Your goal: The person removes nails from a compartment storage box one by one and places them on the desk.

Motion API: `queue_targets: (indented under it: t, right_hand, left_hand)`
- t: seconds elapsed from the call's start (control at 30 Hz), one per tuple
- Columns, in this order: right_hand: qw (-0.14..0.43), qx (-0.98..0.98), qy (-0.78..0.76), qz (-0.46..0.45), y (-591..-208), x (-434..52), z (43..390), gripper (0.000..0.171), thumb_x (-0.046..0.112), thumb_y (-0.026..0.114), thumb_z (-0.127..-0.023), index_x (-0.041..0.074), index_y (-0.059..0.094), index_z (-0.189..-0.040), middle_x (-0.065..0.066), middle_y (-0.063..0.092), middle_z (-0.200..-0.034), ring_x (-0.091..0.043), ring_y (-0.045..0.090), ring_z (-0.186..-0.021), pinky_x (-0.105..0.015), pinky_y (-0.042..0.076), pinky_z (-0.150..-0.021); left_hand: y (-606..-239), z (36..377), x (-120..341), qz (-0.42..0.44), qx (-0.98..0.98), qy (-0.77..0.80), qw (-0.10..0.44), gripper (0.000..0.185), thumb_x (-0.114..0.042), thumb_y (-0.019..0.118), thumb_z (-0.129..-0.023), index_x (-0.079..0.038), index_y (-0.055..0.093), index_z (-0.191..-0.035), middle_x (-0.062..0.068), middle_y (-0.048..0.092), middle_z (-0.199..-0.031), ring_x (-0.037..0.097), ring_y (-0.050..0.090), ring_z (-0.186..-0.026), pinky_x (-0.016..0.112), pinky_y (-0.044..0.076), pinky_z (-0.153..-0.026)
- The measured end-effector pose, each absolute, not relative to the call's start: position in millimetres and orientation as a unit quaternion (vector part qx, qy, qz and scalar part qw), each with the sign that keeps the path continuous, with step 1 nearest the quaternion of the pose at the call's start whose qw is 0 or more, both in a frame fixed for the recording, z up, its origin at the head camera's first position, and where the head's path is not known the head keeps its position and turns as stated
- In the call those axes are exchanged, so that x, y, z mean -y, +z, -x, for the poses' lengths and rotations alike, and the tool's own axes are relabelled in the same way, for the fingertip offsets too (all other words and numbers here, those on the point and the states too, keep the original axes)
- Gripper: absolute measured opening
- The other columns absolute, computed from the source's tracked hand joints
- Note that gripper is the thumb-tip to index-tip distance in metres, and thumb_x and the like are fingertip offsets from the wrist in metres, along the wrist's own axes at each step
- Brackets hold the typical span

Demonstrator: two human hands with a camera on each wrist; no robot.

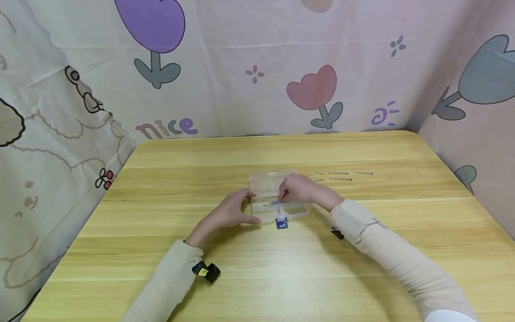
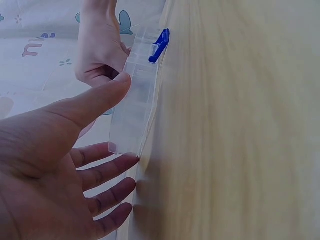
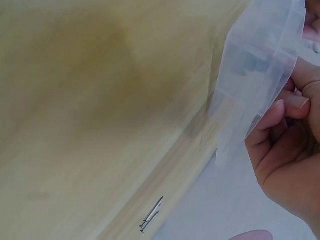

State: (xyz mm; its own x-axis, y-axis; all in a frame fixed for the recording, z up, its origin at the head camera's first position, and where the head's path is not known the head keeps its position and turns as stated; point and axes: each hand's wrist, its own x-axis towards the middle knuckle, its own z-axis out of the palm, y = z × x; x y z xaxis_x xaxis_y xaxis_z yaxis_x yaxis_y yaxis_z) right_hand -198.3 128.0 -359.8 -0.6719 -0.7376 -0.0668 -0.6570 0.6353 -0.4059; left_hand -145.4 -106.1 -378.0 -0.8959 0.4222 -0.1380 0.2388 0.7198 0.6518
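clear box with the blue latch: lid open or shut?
Open. The clear box has its lid raised behind the tray, the blue latch hangs free in front, and the right hand reaches inside over nails.

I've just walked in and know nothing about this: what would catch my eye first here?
Mid-table, two hands work at a clear plastic box with a blue latch: the left hand steadies its side, the right hand reaches inside. Loose nails lie on the wooden table to the box's right.
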Motion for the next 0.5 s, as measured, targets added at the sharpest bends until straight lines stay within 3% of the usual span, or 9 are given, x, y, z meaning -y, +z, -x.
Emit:
queue_targets:
  t: [0.33, 0.5]
  right_hand:
    - [0.103, -0.886, -0.195, 0.408, -361.9, -132.6, 199.3, 0.005, 0.007, 0.073, -0.084, 0.009, 0.075, -0.08, 0.005, 0.068, -0.076, -0.006, 0.058, -0.067, -0.022, 0.049, -0.065]
    - [0.114, -0.876, -0.236, 0.405, -362.4, -135.1, 199.5, 0.004, 0.008, 0.072, -0.084, 0.008, 0.074, -0.08, 0.008, 0.061, -0.068, -0.004, 0.049, -0.06, -0.021, 0.043, -0.059]
  left_hand:
    - [-378.1, 145.8, 106.2, -0.177, -0.915, 0.333, 0.143, 0.072, -0.035, 0.085, -0.073, -0.004, 0.052, -0.129, 0.011, 0.056, -0.125, 0.03, 0.046, -0.118, 0.049, 0.036, -0.1]
    - [-377.6, 145.5, 106.5, -0.178, -0.915, 0.333, 0.144, 0.072, -0.034, 0.085, -0.073, -0.004, 0.052, -0.129, 0.011, 0.056, -0.126, 0.031, 0.046, -0.119, 0.049, 0.036, -0.1]
